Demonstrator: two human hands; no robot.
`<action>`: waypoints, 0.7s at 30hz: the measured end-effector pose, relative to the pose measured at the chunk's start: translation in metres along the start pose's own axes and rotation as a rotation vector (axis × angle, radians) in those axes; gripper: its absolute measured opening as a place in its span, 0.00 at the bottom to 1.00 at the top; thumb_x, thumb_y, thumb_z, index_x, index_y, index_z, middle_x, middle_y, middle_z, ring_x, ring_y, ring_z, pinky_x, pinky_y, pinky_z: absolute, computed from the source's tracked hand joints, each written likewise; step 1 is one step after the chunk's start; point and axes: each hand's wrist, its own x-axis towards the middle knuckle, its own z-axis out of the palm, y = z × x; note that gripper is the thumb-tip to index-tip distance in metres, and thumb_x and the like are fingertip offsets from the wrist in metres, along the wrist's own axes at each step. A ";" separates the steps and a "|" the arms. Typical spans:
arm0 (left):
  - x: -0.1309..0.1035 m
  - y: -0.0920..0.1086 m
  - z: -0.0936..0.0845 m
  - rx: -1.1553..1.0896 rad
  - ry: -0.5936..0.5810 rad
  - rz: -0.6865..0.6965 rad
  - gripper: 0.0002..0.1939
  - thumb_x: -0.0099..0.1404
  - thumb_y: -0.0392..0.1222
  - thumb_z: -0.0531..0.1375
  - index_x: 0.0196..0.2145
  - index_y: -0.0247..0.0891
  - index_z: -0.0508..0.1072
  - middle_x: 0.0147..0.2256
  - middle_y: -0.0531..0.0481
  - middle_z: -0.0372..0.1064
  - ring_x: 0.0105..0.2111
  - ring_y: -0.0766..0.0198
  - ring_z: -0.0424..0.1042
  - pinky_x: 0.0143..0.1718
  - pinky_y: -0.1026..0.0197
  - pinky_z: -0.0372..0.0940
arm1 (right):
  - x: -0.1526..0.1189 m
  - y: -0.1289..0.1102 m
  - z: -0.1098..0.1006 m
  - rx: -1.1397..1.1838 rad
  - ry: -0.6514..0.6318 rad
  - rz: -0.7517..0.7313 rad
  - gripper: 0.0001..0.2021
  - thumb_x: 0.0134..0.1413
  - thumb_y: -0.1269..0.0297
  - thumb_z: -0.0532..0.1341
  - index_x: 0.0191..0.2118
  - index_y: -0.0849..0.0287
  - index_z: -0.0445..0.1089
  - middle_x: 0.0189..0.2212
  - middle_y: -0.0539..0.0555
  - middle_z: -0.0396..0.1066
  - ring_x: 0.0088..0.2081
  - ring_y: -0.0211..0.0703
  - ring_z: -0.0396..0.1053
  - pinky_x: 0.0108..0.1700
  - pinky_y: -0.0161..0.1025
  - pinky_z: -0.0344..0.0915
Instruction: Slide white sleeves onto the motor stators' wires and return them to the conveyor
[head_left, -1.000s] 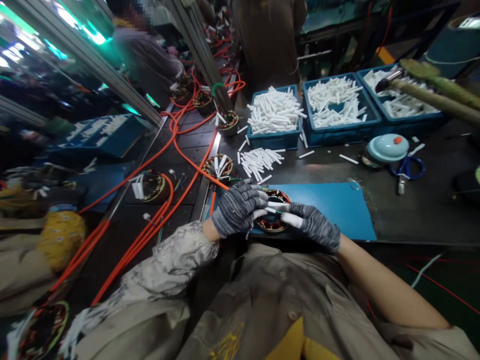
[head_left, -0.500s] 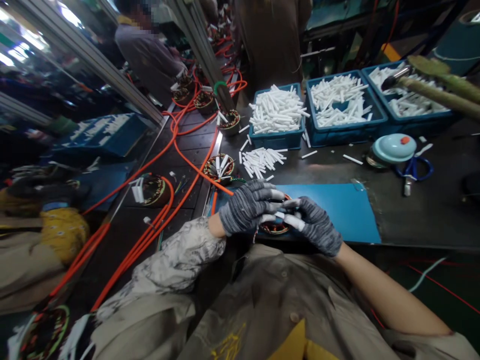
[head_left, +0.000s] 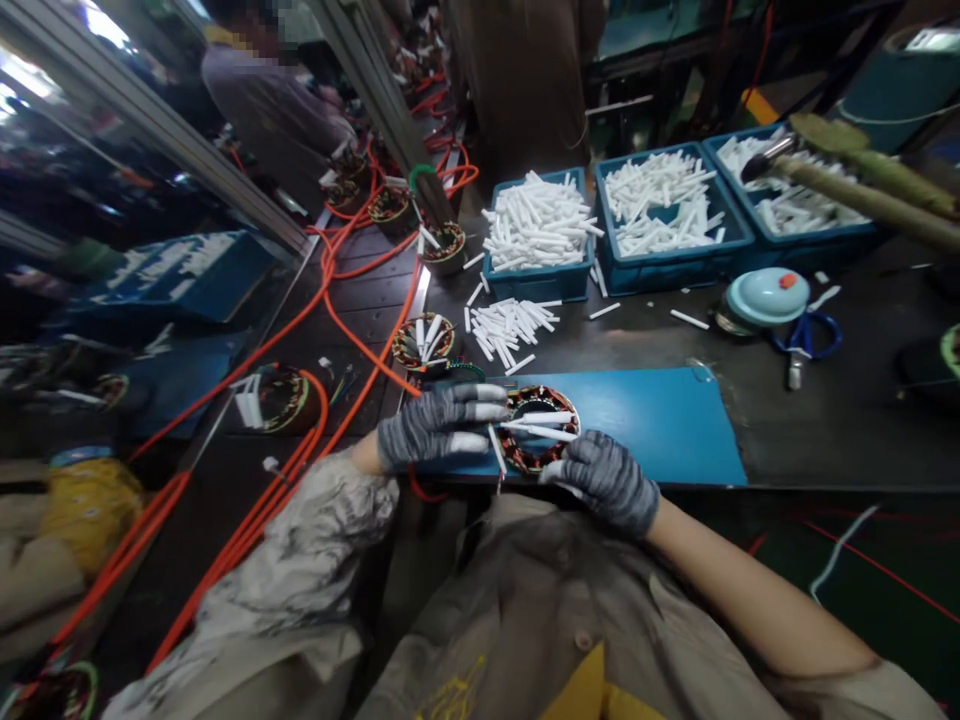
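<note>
A round motor stator (head_left: 514, 458) with red and dark windings lies on the blue mat in front of me. Two white sleeves (head_left: 547, 418) lie across its opening, and another white sleeve (head_left: 497, 450) slants down at its left edge. My left hand (head_left: 442, 425), in a grey glove with white fingertips, is at the stator's left side with fingers stretched out and thumb apart. My right hand (head_left: 604, 478), gloved alike, has its fingers bent round the stator's lower right rim. The undersides of its fingers are hidden.
Loose white sleeves (head_left: 510, 328) lie beyond the blue mat (head_left: 660, 425). Blue bins (head_left: 540, 282) of sleeves stand behind them. Blue-handled scissors (head_left: 799, 350) and a light-blue lidded container (head_left: 769, 295) are at right. More stators (head_left: 424, 345) and orange hoses (head_left: 345, 310) are at left, with co-workers nearby.
My hands have moved apart from over the stator: the left to the left, the right down to the rim. The stator and the sleeves across it now show. The view has shifted slightly.
</note>
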 end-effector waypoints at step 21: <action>0.020 0.031 0.146 0.752 0.560 -0.199 0.33 0.73 0.41 0.56 0.72 0.41 0.51 0.54 0.40 0.75 0.51 0.48 0.78 0.40 0.57 0.79 | 0.046 0.149 -0.086 -0.483 0.139 0.816 0.15 0.61 0.55 0.58 0.30 0.61 0.74 0.40 0.71 0.73 0.51 0.70 0.70 0.51 0.66 0.64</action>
